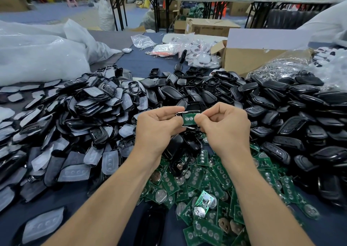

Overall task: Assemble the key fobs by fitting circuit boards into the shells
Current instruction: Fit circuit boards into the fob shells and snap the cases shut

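Note:
Both hands meet above the middle of the table. My left hand (159,122) grips the left end of a black key fob shell (188,112) with a chrome edge. A green circuit board (188,118) lies in that shell, two round pads showing. My right hand (223,122) pinches the board's right end with thumb and forefinger; its other fingers are curled. Most of the shell is hidden behind the fingers.
Loose green circuit boards (210,187) lie in a heap under my forearms. Black shells (281,114) are piled to the right and behind, shells with grey button pads (75,125) to the left. Farther back stand a cardboard box (253,57), white plastic bags (37,54) and bagged white fobs (199,54).

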Demonstrator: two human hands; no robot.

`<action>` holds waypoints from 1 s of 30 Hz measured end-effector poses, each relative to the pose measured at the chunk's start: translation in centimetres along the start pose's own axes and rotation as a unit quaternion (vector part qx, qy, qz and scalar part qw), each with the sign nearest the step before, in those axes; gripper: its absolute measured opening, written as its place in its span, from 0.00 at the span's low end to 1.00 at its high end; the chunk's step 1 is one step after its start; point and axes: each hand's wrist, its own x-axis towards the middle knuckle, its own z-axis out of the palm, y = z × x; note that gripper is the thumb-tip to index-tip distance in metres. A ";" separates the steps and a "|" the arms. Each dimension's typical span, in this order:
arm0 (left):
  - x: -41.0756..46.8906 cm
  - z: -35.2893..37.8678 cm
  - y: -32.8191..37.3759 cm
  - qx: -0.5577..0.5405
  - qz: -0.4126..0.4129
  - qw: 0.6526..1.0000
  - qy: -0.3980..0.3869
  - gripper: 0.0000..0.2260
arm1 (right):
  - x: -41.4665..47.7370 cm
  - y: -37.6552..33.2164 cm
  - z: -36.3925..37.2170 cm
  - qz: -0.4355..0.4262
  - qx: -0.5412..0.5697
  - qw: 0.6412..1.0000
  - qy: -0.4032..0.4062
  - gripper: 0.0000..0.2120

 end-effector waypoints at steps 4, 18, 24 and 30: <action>-0.1 -0.1 0.1 0.007 0.007 1.000 -0.010 0.11 | -0.1 -0.2 -0.2 -0.028 -0.029 0.999 0.019 0.10; 0.4 -1.1 0.6 -0.031 -0.008 0.999 -0.019 0.15 | -0.4 0.2 0.3 -0.028 -0.013 0.998 -0.057 0.07; -0.9 -0.2 0.0 0.364 0.185 0.913 -0.019 0.13 | -0.2 0.1 -0.4 -0.054 0.068 0.991 -0.101 0.11; -0.7 -0.4 0.4 0.411 0.245 0.876 0.064 0.10 | -0.7 0.1 0.4 -0.010 0.062 0.996 -0.064 0.08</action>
